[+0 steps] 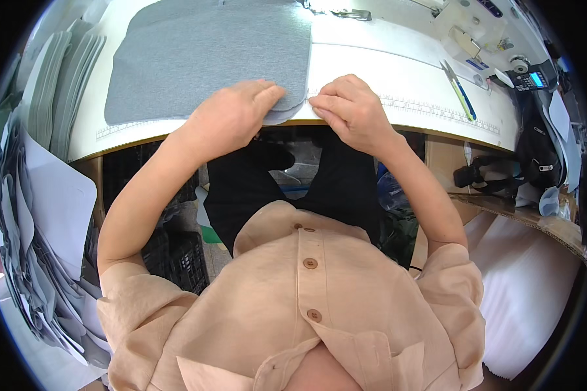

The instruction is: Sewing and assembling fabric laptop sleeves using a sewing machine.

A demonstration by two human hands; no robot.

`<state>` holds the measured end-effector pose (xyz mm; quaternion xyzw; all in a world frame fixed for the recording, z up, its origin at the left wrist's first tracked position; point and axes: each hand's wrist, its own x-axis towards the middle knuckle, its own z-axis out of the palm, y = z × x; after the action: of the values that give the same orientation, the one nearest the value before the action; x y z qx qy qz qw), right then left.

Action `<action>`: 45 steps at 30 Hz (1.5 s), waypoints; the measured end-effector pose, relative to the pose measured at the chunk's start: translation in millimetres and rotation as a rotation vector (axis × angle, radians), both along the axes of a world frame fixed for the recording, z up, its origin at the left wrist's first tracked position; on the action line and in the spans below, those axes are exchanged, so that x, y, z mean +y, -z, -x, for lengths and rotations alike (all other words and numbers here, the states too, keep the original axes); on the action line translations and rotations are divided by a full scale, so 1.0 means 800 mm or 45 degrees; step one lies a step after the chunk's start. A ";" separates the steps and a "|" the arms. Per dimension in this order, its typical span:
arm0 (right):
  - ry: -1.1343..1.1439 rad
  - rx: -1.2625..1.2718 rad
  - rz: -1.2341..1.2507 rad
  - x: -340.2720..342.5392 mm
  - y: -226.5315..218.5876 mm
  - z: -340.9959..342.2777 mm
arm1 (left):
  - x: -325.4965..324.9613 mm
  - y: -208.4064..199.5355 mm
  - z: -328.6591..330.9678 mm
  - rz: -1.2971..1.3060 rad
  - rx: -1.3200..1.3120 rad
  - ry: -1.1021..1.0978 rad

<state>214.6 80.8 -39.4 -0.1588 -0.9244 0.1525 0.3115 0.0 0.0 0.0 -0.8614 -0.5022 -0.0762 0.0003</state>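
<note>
Ruler: a printed scale with fine ticks and figures [424,107] runs along the near edge of the counter [372,72], its middle stretch covered by cloth and hands.
Machine label: the white sewing machine [450,29] at the counter's far right corner carries small blue printed patches; their lettering is too small to make out.
Screen: a dark keypad box [529,79] by the counter's right end has a lit blue display, its figures unclear.
Grey cloth: the piece [209,58] lies flat on the left half of the counter, from the far edge down to the near edge; mid grey, finely streaked, smooth, with rounded corners.
Near right corner: a second grey layer peeps out below the top one, slightly out of line with it, at the counter's near edge.
Left hand: it [235,114] rests on the cloth near that corner, thumb on top; whether the fingers clamp the layers cannot be told.
Right hand: it [352,114] is just beside the same corner, thumb and forefinger tips close to each other; whether anything is pinched there cannot be told.
Snips: a pair with green and blue handles [462,94] lies toward the counter's right end, across the ruler.
Stacks: layered grey pieces [75,85] stand at the counter's left end.
</note>
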 end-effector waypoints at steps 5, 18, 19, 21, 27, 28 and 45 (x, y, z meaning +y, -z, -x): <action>-0.057 0.285 -0.207 -0.009 -0.006 0.016 | 0.007 0.002 0.011 0.142 -0.481 -0.051; 0.011 0.214 -0.535 -0.014 -0.007 0.034 | 0.016 0.014 0.025 0.445 -1.058 -0.372; 0.023 0.235 -0.559 -0.014 -0.007 0.036 | 0.016 0.014 0.025 0.439 -1.055 -0.366; 0.032 0.257 -0.584 -0.013 -0.007 0.041 | 0.016 0.013 0.025 0.431 -1.054 -0.361; 0.099 0.126 -0.636 -0.004 -0.001 0.049 | 0.015 0.015 0.025 0.410 -1.080 -0.331; 0.053 0.160 -0.611 -0.002 0.000 0.049 | 0.015 0.016 0.024 0.329 -1.027 -0.288; -0.028 0.346 -0.238 -0.010 0.002 0.049 | -0.001 0.033 0.000 -0.314 -0.543 -0.047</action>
<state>175.5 73.1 -41.1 -0.0969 -0.8856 0.0892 0.4455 0.0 -1.0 -26.7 -0.8100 -0.4934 -0.3169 0.0007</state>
